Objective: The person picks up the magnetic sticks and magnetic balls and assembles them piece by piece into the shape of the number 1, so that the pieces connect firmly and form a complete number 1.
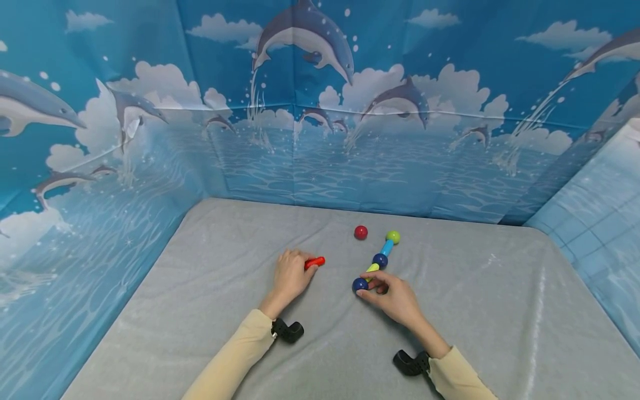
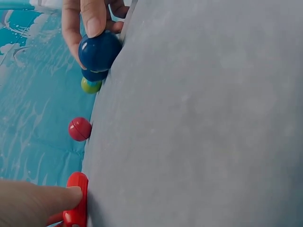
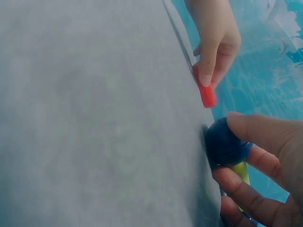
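My left hand [image 1: 292, 274] pinches a short red rod [image 1: 315, 262] between thumb and fingers, low over the grey surface. To its right, my right hand [image 1: 395, 299] grips a dark blue ball [image 1: 359, 285] with the thumb on its near side and fingers behind. This ball is at the near end of a chain. From it a yellow-green rod [image 1: 372, 268], partly covered by my fingers, leads to a second dark blue ball [image 1: 380, 260]. A light blue rod [image 1: 387, 248] follows, and a green ball [image 1: 393, 237] forms the far end.
A loose red ball [image 1: 361, 232] lies left of the chain's far end. The grey cloth-covered table [image 1: 465, 311] reaches back to a blue dolphin-print curtain [image 1: 310, 161], which also hangs along the sides. Each wrist wears a black camera mount [image 1: 289, 331].
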`<move>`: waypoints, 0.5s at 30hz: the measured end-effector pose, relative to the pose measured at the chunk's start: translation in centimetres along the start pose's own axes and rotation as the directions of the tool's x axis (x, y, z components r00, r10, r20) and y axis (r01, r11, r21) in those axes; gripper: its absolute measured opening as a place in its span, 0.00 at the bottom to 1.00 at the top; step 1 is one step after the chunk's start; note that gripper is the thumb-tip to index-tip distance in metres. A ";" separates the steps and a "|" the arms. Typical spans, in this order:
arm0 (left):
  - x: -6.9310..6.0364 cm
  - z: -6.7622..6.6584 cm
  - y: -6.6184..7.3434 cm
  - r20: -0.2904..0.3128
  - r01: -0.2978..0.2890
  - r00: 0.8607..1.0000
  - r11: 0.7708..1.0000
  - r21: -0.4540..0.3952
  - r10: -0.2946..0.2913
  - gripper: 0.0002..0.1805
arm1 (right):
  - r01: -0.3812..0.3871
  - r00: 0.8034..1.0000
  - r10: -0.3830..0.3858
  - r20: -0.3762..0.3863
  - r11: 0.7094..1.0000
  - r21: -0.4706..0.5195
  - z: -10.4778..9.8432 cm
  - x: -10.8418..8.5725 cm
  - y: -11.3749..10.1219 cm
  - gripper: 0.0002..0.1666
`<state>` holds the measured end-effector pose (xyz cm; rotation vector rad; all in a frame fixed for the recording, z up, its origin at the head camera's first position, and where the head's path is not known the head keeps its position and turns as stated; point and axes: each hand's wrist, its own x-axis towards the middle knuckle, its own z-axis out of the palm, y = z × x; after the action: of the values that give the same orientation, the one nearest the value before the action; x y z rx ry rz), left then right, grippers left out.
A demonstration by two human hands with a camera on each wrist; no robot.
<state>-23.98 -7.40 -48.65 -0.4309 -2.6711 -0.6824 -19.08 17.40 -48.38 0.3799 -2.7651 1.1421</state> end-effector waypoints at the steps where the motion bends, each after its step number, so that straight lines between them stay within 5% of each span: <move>1: -0.1 0.0 0.0 -0.004 -0.004 1.000 1.000 -0.010 0.004 0.10 | -0.002 1.000 0.002 0.000 1.000 0.000 0.0 0.0 0.0 0.19; 5: -0.5 0.0 0.2 -0.008 -0.021 1.000 0.997 -0.073 0.021 0.10 | -0.009 1.000 0.009 0.003 1.000 0.006 0.1 0.0 0.0 0.19; 15: -1.7 0.2 1.2 0.089 0.016 0.996 0.986 -0.165 -0.001 0.10 | -0.009 1.000 0.009 0.001 1.000 0.013 0.2 0.1 0.1 0.19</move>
<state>-22.12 -6.68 -49.00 -0.5047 -2.7099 -0.9122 -19.18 17.33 -48.58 0.3696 -2.7642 1.1626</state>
